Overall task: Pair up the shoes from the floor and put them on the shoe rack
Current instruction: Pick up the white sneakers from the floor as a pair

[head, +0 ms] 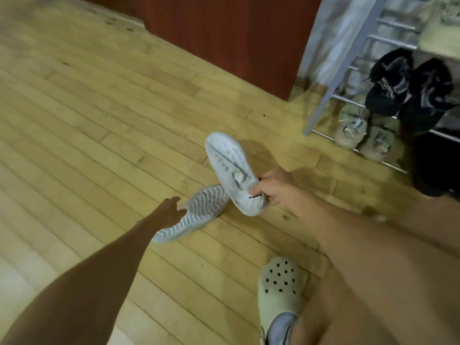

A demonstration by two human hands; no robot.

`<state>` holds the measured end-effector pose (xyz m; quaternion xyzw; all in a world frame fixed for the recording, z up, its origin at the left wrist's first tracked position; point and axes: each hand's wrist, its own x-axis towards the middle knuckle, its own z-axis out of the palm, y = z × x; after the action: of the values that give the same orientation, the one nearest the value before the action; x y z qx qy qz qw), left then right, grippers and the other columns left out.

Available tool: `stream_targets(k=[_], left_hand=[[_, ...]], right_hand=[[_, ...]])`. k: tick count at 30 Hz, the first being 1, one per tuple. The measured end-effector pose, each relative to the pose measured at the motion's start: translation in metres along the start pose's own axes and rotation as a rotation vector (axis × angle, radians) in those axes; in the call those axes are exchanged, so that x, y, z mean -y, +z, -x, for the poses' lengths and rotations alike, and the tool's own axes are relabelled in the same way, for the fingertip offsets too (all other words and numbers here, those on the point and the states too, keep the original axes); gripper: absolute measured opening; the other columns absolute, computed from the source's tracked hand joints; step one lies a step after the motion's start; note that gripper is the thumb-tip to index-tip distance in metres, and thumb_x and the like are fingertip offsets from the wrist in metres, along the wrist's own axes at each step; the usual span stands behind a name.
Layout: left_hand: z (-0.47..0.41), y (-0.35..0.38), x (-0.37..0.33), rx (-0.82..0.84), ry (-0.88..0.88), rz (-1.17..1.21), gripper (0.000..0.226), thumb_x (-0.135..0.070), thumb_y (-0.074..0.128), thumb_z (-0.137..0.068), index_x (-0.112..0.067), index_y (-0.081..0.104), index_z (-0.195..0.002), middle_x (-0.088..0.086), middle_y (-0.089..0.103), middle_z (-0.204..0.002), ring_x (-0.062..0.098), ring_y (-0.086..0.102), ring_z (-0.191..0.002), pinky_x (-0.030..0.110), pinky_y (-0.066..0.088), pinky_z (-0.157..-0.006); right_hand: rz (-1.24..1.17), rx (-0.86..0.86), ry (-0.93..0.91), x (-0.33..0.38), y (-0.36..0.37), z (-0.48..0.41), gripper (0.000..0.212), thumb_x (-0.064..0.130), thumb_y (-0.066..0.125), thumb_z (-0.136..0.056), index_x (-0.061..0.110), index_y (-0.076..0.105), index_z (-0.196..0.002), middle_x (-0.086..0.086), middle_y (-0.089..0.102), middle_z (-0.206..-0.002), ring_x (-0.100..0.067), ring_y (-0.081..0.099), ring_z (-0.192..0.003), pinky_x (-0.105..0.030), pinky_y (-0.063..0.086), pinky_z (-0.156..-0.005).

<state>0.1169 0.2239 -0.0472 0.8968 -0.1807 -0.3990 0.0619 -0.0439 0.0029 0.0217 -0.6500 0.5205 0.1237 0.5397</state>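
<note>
Head, R hand (273, 188) pinches sneaker (229, 165), L hand (169, 207) spread nr sole-up shoe (196, 215), clog (278, 287), rack (323, 103)

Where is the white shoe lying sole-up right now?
In the head view the sole-up shoe lies on the floor near centre, next to the left hand, beside the white shoe gripped by the right hand.

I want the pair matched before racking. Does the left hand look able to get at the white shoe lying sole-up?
Probably yes. The left hand is open right beside the sole-up shoe, with nothing between them. The right hand holds the other white shoe by its far end only.
</note>
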Motion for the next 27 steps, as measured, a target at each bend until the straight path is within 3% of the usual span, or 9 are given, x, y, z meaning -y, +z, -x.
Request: stream_targets(k=[2,5,8,11,15,20,23,27], left_hand=[[-0.016,0.003,0.006,-0.013,-0.004,-0.055,0.064,-0.022,0.051,-0.096,-0.010,0.022,-0.151,0.017,0.028,-0.154,0.033,0.035,-0.138,0.038,0.033,-0.110],[-0.037,0.008,0.017,0.042,-0.062,0.010,0.075,-0.015,0.059,-0.091,-0.014,0.017,-0.153,0.015,0.029,-0.155,0.035,0.040,-0.136,0.044,0.038,-0.109],[-0.041,0.019,0.016,0.081,-0.032,-0.100,0.079,-0.016,0.063,-0.089,-0.013,0.017,-0.153,0.011,0.030,-0.156,0.029,0.035,-0.140,0.038,0.034,-0.112],[-0.036,0.029,0.010,-0.024,0.010,-0.265,0.068,-0.024,0.060,-0.090,-0.015,0.029,-0.149,0.010,0.039,-0.147,0.027,0.038,-0.136,0.037,0.034,-0.109],[-0.020,0.049,0.003,-0.037,-0.008,-0.216,0.050,-0.026,0.056,-0.090,-0.015,0.047,-0.138,0.011,0.047,-0.138,0.026,0.045,-0.128,0.036,0.040,-0.104],[0.010,0.087,-0.008,-0.158,-0.022,-0.129,0.071,-0.027,0.072,-0.079,-0.013,0.038,-0.140,0.013,0.038,-0.139,0.030,0.041,-0.125,0.039,0.040,-0.101],[0.028,0.104,-0.025,-0.214,0.006,-0.108,0.063,-0.014,0.070,-0.078,-0.014,0.038,-0.133,0.011,0.053,-0.127,0.029,0.053,-0.117,0.038,0.040,-0.098],[0.054,0.129,-0.047,-0.384,0.081,-0.194,0.058,-0.002,0.059,-0.080,-0.015,0.037,-0.132,0.010,0.050,-0.126,0.026,0.049,-0.115,0.035,0.041,-0.097]], right_hand=[[-0.009,0.016,0.008,-0.007,-0.001,-0.012,0.041,0.007,0.087,-0.058,0.006,0.076,-0.097,-0.012,0.075,-0.099,-0.028,0.073,-0.086,-0.047,0.061,-0.074],[-0.017,0.029,-0.010,-0.010,-0.002,-0.023,0.040,0.007,0.087,-0.060,0.006,0.076,-0.098,-0.012,0.076,-0.097,-0.028,0.073,-0.084,-0.045,0.061,-0.073],[-0.063,0.030,-0.006,-0.014,-0.002,-0.026,0.042,0.009,0.086,-0.061,0.005,0.075,-0.101,-0.013,0.075,-0.097,-0.028,0.073,-0.082,-0.045,0.062,-0.072],[-0.071,0.032,0.001,-0.019,-0.002,-0.025,0.044,0.009,0.087,-0.060,0.004,0.074,-0.102,-0.014,0.075,-0.098,-0.029,0.073,-0.081,-0.046,0.062,-0.071],[-0.038,0.019,0.001,-0.023,-0.004,-0.016,0.039,0.008,0.088,-0.060,0.006,0.074,-0.097,-0.014,0.075,-0.096,-0.029,0.073,-0.081,-0.045,0.062,-0.072],[-0.041,0.010,-0.017,-0.026,-0.004,0.004,0.030,0.006,0.086,-0.064,0.009,0.072,-0.090,-0.013,0.073,-0.093,-0.028,0.072,-0.081,-0.038,0.060,-0.066],[-0.037,0.004,-0.029,-0.031,-0.004,0.015,0.029,0.007,0.086,-0.063,0.010,0.072,-0.089,-0.011,0.072,-0.088,-0.026,0.071,-0.077,-0.035,0.059,-0.063],[-0.046,-0.003,-0.040,-0.037,-0.010,0.029,0.032,0.006,0.085,-0.064,0.007,0.074,-0.094,-0.012,0.073,-0.090,-0.026,0.071,-0.077,-0.034,0.059,-0.061]])
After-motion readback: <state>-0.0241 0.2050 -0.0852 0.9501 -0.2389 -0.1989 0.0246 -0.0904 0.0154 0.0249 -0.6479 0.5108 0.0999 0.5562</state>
